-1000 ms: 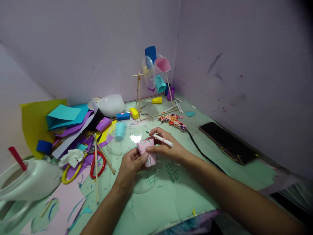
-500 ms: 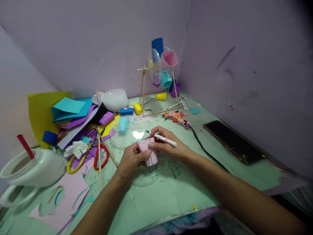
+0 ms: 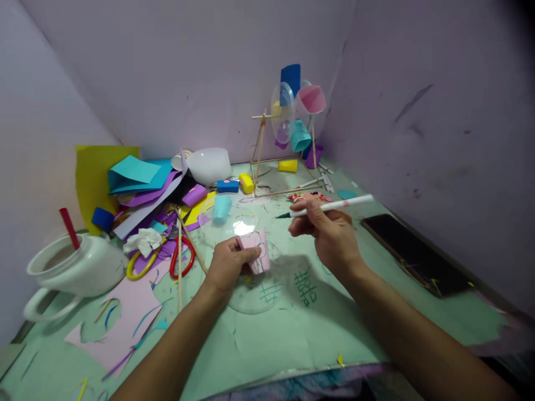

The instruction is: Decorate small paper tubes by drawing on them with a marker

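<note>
Between the thumb and fingers of my left hand (image 3: 229,262) is a small pink paper piece (image 3: 258,253), folded or rolled, with dark line drawings on it. My right hand (image 3: 328,231) grips a white felt-tip marker (image 3: 345,205) whose dark green tip points left, raised above the table. A gap separates the marker from the pink paper. Under and behind my left hand lie clear plastic discs (image 3: 251,303), one with a light blue paper roll (image 3: 222,209) on it. Green grid-like marks (image 3: 306,288) show on the pale green tabletop beneath my right hand.
A stick frame (image 3: 259,145) carrying plastic discs and coloured paper cups stands at the back. Right of me lies a dark phone (image 3: 413,250). Red-handled scissors (image 3: 184,259), coloured paper sheets (image 3: 137,172) and a white mug (image 3: 83,267) crowd the left. A patterned glue gun (image 3: 307,196) lies behind my right hand.
My right hand has let go of the pink paper and moved right and up with the marker. My left hand still holds the paper. The view has shifted slightly left.
</note>
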{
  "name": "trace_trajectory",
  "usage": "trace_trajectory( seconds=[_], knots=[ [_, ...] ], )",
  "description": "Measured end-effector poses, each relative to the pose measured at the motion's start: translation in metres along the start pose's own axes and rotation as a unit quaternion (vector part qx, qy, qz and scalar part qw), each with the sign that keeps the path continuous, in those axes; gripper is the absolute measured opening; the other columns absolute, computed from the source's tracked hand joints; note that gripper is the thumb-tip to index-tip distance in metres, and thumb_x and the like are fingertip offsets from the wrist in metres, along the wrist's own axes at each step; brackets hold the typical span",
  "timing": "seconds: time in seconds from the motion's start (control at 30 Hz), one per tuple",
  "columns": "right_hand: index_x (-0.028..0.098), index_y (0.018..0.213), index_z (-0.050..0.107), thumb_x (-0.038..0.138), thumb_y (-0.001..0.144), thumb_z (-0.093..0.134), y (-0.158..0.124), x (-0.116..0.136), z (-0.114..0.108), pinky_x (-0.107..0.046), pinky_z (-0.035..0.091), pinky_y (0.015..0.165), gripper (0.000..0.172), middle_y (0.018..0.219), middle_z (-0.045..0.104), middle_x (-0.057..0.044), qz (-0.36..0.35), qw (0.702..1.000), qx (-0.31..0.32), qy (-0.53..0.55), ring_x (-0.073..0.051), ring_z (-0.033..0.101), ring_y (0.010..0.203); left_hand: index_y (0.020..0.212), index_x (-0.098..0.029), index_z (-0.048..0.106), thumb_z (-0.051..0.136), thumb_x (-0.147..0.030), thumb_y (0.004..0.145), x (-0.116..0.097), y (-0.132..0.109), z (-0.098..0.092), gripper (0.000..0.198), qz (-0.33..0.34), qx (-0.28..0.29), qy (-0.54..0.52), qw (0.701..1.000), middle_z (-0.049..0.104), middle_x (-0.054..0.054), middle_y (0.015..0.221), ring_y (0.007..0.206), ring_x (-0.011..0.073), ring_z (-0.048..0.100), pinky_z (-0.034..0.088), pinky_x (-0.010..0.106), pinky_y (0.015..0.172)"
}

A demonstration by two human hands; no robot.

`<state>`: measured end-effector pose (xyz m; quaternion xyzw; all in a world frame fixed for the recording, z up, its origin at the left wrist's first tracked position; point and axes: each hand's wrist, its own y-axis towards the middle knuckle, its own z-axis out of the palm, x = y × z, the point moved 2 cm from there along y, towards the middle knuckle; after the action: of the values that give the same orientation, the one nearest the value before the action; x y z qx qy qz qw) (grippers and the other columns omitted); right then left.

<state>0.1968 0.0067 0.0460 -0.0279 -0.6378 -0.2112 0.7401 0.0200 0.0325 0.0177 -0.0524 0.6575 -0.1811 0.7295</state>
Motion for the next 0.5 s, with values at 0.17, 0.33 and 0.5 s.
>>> trace_trajectory(
  seconds=[0.17,0.33,0.5],
  knots=[
    [0.019,0.065,0.068,0.049,0.084,0.059,-0.015,0.002,0.004,-0.025,0.036,0.043,0.037,0.044,0.051,0.003,-0.101,0.992,0.057,-0.041,-0.01,0.046,0.04,0.068,-0.01,0.068,0.076,-0.017,0.053,0.001,0.001,0.0,0.018,-0.01,0.0,0.003,1.0,0.064,0.002,0.055,0.047,0.013,0.057,0.045,0.024,0.046],
    [0.018,0.067,0.064,0.037,0.089,0.054,-0.027,-0.002,0.009,-0.024,0.032,0.041,0.031,0.051,0.05,0.003,-0.151,0.971,0.133,-0.125,-0.008,0.043,0.042,0.074,-0.009,0.07,0.076,-0.017,0.054,0.003,0.002,0.0,0.023,-0.014,0.013,0.001,1.0,0.068,0.005,0.06,0.051,0.015,0.059,0.047,0.026,0.05],
    [0.018,0.069,0.059,0.031,0.091,0.049,-0.027,-0.006,0.011,-0.025,0.035,0.045,0.028,0.06,0.055,0.001,-0.181,0.954,0.159,-0.177,-0.009,0.046,0.047,0.076,-0.008,0.071,0.076,-0.017,0.054,0.003,0.001,0.0,0.024,-0.008,0.019,-0.002,1.0,0.069,0.006,0.062,0.052,0.0156,0.06,0.048,0.027,0.052]
  ],
)
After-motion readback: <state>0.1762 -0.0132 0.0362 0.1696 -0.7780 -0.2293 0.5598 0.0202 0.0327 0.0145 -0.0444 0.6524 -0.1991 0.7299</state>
